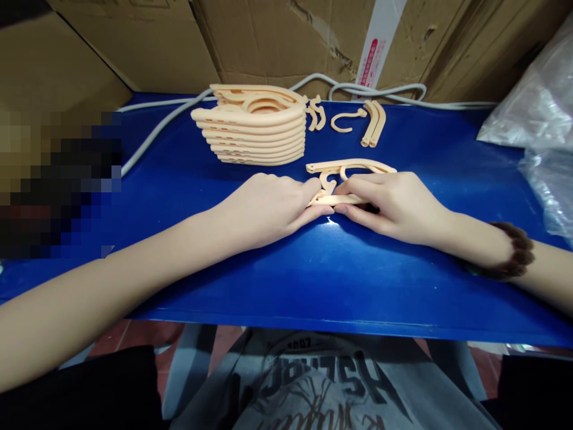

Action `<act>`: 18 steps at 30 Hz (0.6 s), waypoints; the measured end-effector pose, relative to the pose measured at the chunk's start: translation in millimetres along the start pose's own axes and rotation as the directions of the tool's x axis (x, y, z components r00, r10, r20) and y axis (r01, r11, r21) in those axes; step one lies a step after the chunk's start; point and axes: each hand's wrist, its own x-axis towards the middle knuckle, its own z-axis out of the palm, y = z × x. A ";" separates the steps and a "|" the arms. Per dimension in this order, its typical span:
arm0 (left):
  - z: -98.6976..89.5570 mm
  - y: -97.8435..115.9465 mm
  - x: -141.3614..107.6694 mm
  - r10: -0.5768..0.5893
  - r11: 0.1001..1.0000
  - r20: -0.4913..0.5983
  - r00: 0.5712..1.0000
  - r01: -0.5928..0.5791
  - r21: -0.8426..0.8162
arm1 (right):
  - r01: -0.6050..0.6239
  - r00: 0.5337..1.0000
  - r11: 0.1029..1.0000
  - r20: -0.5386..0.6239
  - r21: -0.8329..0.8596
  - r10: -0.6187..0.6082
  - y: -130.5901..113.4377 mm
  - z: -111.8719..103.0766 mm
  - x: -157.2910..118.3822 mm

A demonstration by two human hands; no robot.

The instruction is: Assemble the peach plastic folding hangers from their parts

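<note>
A cream plastic hanger piece (pixel 349 199) lies between my two hands, low over the blue table. My left hand (pixel 273 206) pinches its left end between thumb and fingers. From the other side, my right hand (pixel 394 200) grips the same piece, its fingertips close to those of my left hand. Just behind them is another curved cream part (pixel 353 163), partly covered by the right hand. A small hooked part (pixel 329 180) shows between the hands; whether it is joined to the held piece, I cannot tell.
Behind my left hand stands a stack of cream hangers (pixel 259 134). Small connectors (pixel 316 113), a hook (pixel 342 122) and two curved arms (pixel 373 124) lie beside it. A grey cable (pixel 156 134) runs along the cardboard (pixel 277 42). Clear plastic bags (pixel 532 101) sit at right.
</note>
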 end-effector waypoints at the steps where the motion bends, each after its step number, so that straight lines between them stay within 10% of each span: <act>1: 0.2 0.2 0.0 -0.002 1.000 0.000 1.000 0.002 0.002 | 0.000 1.000 1.000 0.001 0.002 0.000 -0.2 -0.1 0.3; 18: -0.5 1.4 -0.5 -0.012 1.000 0.007 1.000 0.012 0.006 | -0.004 1.000 0.999 0.009 -0.033 0.004 -0.4 -0.5 1.3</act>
